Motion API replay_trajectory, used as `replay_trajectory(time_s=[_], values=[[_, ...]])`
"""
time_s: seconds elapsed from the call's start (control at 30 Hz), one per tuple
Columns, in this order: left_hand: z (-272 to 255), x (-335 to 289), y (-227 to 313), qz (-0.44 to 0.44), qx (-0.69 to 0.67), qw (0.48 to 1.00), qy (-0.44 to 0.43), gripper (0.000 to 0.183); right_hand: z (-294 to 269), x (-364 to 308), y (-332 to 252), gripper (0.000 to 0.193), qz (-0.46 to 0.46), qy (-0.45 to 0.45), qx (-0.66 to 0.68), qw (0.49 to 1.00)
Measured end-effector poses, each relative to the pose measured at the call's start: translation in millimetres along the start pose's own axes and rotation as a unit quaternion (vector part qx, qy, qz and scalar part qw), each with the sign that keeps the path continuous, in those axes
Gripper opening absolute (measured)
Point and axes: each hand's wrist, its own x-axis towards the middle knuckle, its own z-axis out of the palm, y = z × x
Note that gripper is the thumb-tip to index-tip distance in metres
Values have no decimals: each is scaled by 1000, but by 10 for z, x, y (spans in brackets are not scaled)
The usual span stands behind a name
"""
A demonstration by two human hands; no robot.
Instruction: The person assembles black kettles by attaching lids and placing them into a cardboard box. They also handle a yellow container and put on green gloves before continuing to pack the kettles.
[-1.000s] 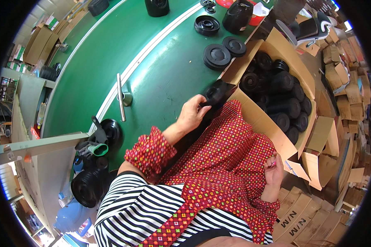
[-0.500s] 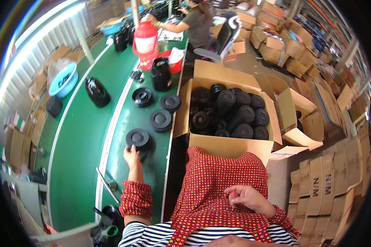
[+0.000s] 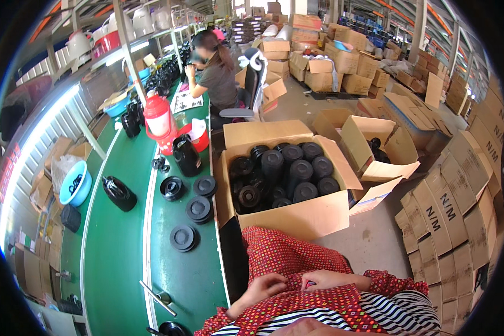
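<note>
The fingers of the left hand [image 3: 267, 285] are loosely bent and a little parted, with nothing seen in them, over the red patterned apron [image 3: 297, 252] at the lap. The right hand [image 3: 331, 279] lies just beside it, also over the apron, its fingers curled inward. A small pink spot shows at those fingers, but it is too small to tell whether they grip something. Both cuffs match the apron, and a striped shirt [image 3: 341, 311] shows below.

To the left, on the green counter [image 3: 199, 280], the nearest black disc [image 3: 182, 238] lies flat, clear of both hands. Beyond it lie a second disc [image 3: 199, 208] and a third disc [image 3: 205, 185], close together at the counter's right edge, with a black ring [image 3: 172, 188] to their left. A metal lever [image 3: 158, 298] is nearer the body, beside the white strip [image 3: 147, 246].

Ahead of the apron stands an open carton [image 3: 299, 219], filled with black cylinders [image 3: 303, 171].

Farther up the counter, a black jug [image 3: 186, 157] stands near a red jug [image 3: 159, 119] and a red bowl [image 3: 201, 141]. Across the strip is another black jug [image 3: 119, 194]. A co-worker [image 3: 218, 78] sits at the far end, in a chair [image 3: 253, 84].
</note>
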Motion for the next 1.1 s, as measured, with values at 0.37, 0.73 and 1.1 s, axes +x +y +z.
replay_trajectory(time_s=[0.37,0.73,1.1], values=[[843,1278,406,21,378,886,-269,30,-138,-710,499,30,193,79,-55,976],[1324,1908,281,-8,380,811,-444,40,117,-1016,1175,34,141,161,-23,977],[1365,2026,-450,-33,316,812,-490,39,83,-1214,879,28,59,212,72,973]])
